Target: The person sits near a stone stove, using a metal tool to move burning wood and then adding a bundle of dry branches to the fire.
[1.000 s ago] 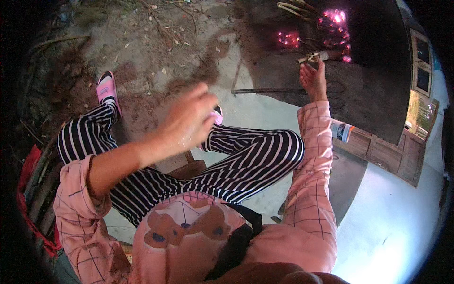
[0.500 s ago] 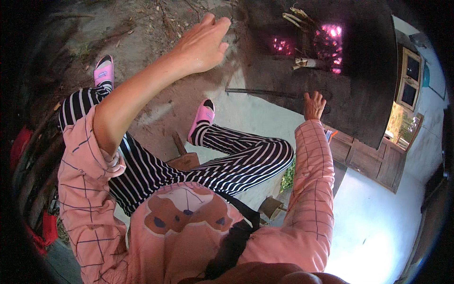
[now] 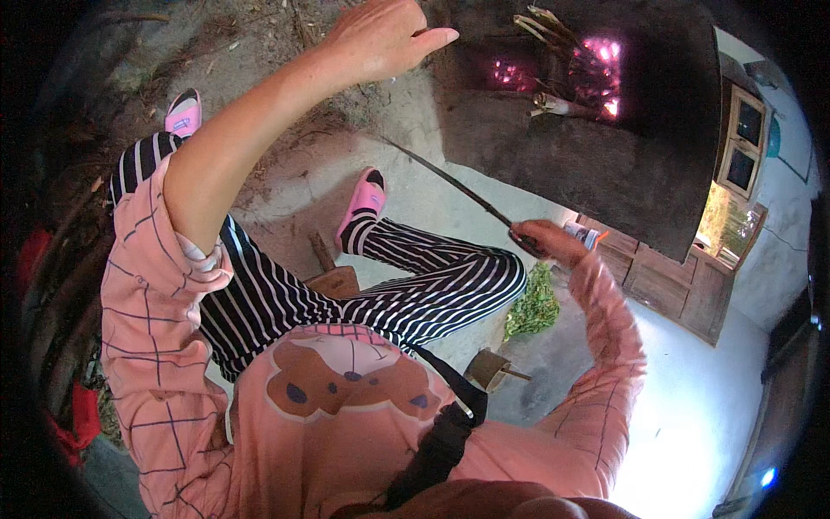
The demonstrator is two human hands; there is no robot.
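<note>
My right hand (image 3: pixel 550 242) is closed round the handle end of long, thin, dark metal fire tongs (image 3: pixel 450 181). The tongs slant up and left, their tip over the dusty ground near the pale base of a dark stove. My left hand (image 3: pixel 385 36) is raised at the top, left of the stove, partly cut off by the frame edge. Its thumb points right, apart from the loosely curled fingers, and I see nothing held. On the dark stove top (image 3: pixel 519 147), glowing embers (image 3: pixel 598 65) show in an opening, with firewood sticks (image 3: pixel 560 105) poking out.
A small wooden stool (image 3: pixel 337 281) lies between my legs. Leafy greens (image 3: pixel 534 303) and a handled pot (image 3: pixel 488 369) are on the floor right of my knee. A wooden cabinet (image 3: pixel 670 285) stands beyond my right hand. Twigs litter the ground at upper left.
My right hand has taken the fire tongs off the stove's edge and drawn them nearer, tip swinging left. My left hand has risen slightly, its thumb now stretched out.
</note>
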